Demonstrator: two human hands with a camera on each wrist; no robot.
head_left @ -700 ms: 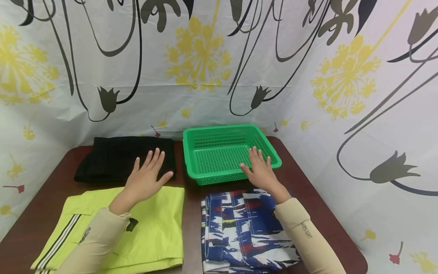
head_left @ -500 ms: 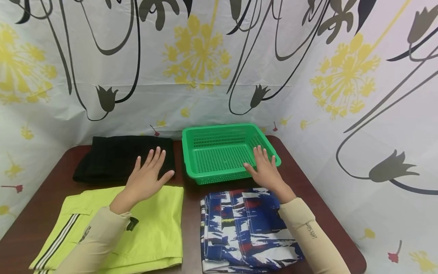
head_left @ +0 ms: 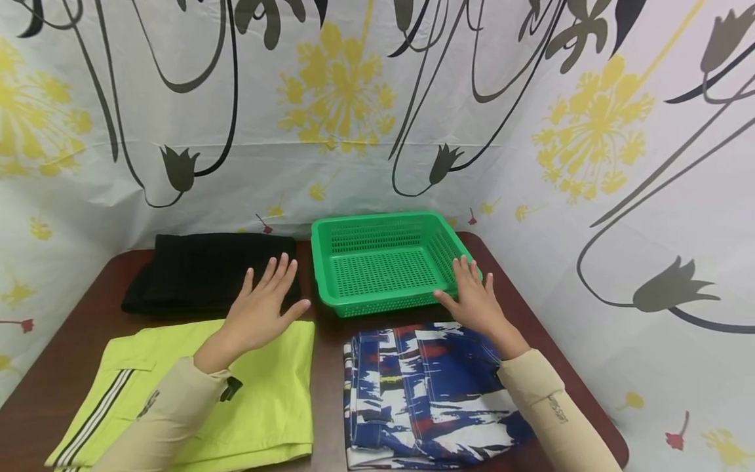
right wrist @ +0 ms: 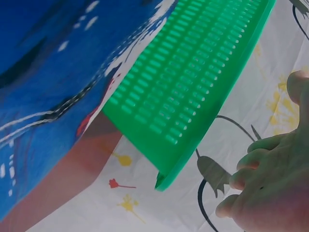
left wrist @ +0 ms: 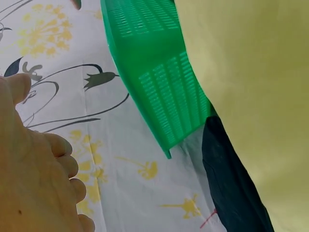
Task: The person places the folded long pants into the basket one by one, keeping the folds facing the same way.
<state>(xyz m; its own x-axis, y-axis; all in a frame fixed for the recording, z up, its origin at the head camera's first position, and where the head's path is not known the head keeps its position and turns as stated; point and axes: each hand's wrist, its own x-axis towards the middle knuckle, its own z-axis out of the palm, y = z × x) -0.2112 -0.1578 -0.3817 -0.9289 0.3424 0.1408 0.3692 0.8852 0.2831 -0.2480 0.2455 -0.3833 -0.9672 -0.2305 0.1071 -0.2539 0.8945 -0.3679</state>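
My left hand hovers with spread, straight fingers over the yellow-green folded garment, its fingertips overlapping the black folded cloth in the head view. Fingers straight and apart, my right hand is held in the air above the far edge of the blue, white and red patterned folded garment. Its fingertips overlap the right front corner of the green plastic basket, which has slotted walls and nothing inside. Neither hand holds anything. Both wrist views show the basket beyond a folded garment.
A dark reddish-brown table with rounded corners bears all the pieces. Behind it and along the sides hangs a white curtain printed with flowers, close to the table's back edge. A strip of table separates the two front garments.
My right hand has moved to the right, from over the basket's inside to its right front corner. The left hand has shifted slightly right. Garments and basket stay put on the table.
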